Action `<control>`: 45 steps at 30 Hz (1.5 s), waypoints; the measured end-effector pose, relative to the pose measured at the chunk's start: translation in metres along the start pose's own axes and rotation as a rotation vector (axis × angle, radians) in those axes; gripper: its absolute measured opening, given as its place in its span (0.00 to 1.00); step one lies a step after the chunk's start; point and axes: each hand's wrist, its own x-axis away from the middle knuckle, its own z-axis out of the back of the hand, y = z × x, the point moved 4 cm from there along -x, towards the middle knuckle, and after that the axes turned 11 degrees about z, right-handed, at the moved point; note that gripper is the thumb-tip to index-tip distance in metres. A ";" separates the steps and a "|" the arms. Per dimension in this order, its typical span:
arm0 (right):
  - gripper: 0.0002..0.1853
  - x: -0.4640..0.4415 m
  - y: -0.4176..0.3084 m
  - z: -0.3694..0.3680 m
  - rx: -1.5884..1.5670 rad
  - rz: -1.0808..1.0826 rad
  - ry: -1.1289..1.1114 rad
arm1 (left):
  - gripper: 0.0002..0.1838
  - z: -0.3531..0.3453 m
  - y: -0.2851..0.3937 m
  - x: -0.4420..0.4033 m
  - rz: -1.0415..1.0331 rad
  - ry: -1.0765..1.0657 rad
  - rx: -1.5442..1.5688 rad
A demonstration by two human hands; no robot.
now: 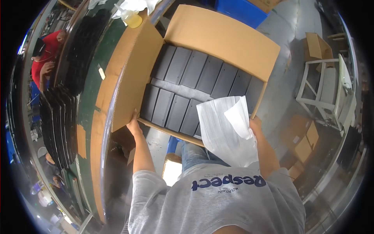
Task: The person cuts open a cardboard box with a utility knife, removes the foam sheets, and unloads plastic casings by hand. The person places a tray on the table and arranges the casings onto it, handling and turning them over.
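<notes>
An open cardboard box is in front of me, its flaps raised at the far and left sides. Inside stand two rows of dark grey flat pieces, with a light ribbed sheet between the rows. My left hand is closed on the box's near left corner. At the near right corner my right hand is closed on the box edge, its fingers partly hidden. A white foam sheet hangs beside that hand over the near right part of the box; whether the hand also grips it, I cannot tell.
A green and wooden bench runs along the left, with a bottle of yellow liquid and stacked black sheets. Beyond it is a person in red. On the right stand a white frame and cardboard boxes. A blue bin is behind.
</notes>
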 end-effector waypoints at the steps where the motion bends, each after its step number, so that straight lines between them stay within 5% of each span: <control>1: 0.21 0.000 0.000 0.000 0.017 -0.049 -0.037 | 0.19 0.001 0.000 -0.002 0.000 0.009 0.009; 5: 0.18 -0.040 0.066 -0.018 -0.055 -0.037 -0.144 | 0.20 0.005 0.002 -0.005 -0.002 -0.030 -0.002; 13: 0.18 -0.035 0.076 -0.019 0.070 0.135 -0.121 | 0.17 0.002 -0.009 0.010 -0.142 0.043 0.086; 20: 0.15 -0.041 0.087 -0.017 0.123 0.314 -0.177 | 0.16 0.012 -0.022 0.026 0.009 0.094 0.067; 23: 0.16 -0.056 0.099 -0.012 0.134 0.297 -0.249 | 0.15 0.009 -0.025 0.021 0.063 0.085 0.035; 25: 0.16 -0.079 0.149 -0.018 -0.137 0.209 -0.259 | 0.15 0.006 -0.016 0.021 0.106 0.098 0.005; 31: 0.17 -0.059 0.118 -0.033 -0.206 -0.002 -0.195 | 0.13 0.005 0.005 -0.002 0.054 -0.054 0.002; 40: 0.23 -0.068 0.148 -0.039 -0.271 -0.034 -0.146 | 0.21 0.013 -0.015 -0.036 0.026 0.270 0.351; 43: 0.23 -0.072 0.162 -0.035 -0.161 -0.020 -0.089 | 0.26 0.018 -0.005 -0.065 0.256 0.193 0.025; 45: 0.23 -0.074 0.162 -0.034 -0.066 -0.018 -0.041 | 0.27 0.019 -0.033 -0.085 0.192 0.231 -0.025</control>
